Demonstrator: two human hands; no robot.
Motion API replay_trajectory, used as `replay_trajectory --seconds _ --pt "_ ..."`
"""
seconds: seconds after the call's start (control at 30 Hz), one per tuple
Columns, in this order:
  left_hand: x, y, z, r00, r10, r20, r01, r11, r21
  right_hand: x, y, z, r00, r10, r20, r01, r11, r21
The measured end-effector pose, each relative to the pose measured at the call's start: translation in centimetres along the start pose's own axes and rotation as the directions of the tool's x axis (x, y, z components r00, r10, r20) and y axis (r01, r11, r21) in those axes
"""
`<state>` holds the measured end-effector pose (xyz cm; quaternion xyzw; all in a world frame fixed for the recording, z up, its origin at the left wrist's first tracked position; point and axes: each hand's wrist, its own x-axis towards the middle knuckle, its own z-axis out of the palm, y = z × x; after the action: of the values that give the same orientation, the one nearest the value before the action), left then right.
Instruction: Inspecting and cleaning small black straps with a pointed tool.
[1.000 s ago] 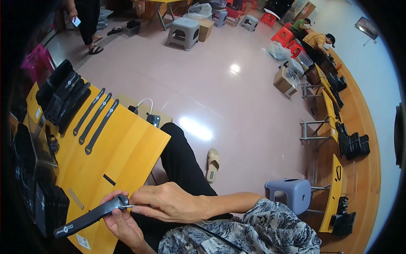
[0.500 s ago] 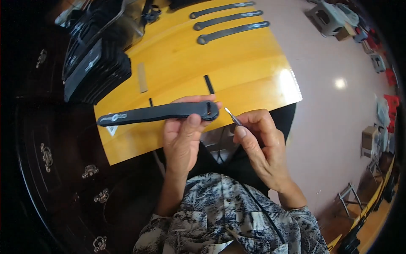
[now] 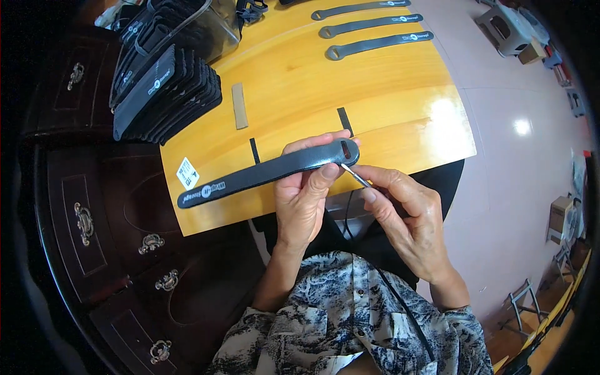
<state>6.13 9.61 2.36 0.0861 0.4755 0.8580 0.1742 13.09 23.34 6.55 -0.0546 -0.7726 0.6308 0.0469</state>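
Strap (image 3: 262, 174), black and long, lay leftward across the yellow desk (image 3: 387, 94) edge, its slotted end clenched in the left hand (image 3: 306, 200); the right hand (image 3: 406, 219) pinched a thin metal tool (image 3: 355, 175) just beside that slot.

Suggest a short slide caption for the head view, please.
Left hand holds a black strap while right hand brings a thin metal tool to its slotted end.

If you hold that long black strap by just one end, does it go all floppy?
Probably only a bit. The black strap juts past the left hand nearly straight, so it seems fairly stiff. It looks thin and flat, so likely light, and unlikely to roll.
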Motion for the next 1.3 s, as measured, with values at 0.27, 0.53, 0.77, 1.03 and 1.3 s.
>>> replay_trajectory --seconds 0.27,0.53,0.77,1.03,1.3 --pt "0.1 -0.6 -1.0 0.991 0.129 0.030 -0.131 0.987 0.097 -0.1 0.1 0.1 1.000 0.015 0.018 -0.016 0.999 0.041" --pt "0.1 -0.9 -1.2 0.974 0.222 0.047 -0.225 0.972 0.069 0.0 -0.5 -0.1 0.999 0.033 0.042 -0.034 0.999 0.024" --pt "0.1 -1.1 -0.9 0.976 0.215 0.020 -0.216 0.967 0.139 -0.1 -0.1 -0.1 0.999 0.023 0.042 -0.025 0.999 0.045" --pt "0.5 -1.2 -1.4 0.933 0.339 0.117 -0.356 0.917 0.182 -0.1 -0.7 -0.4 0.993 0.087 0.079 -0.097 0.987 0.127" --pt "0.4 -1.6 -0.9 0.874 0.461 0.150 -0.483 0.804 0.347 -0.6 -1.0 0.3 0.950 0.293 0.105 -0.311 0.879 0.361"
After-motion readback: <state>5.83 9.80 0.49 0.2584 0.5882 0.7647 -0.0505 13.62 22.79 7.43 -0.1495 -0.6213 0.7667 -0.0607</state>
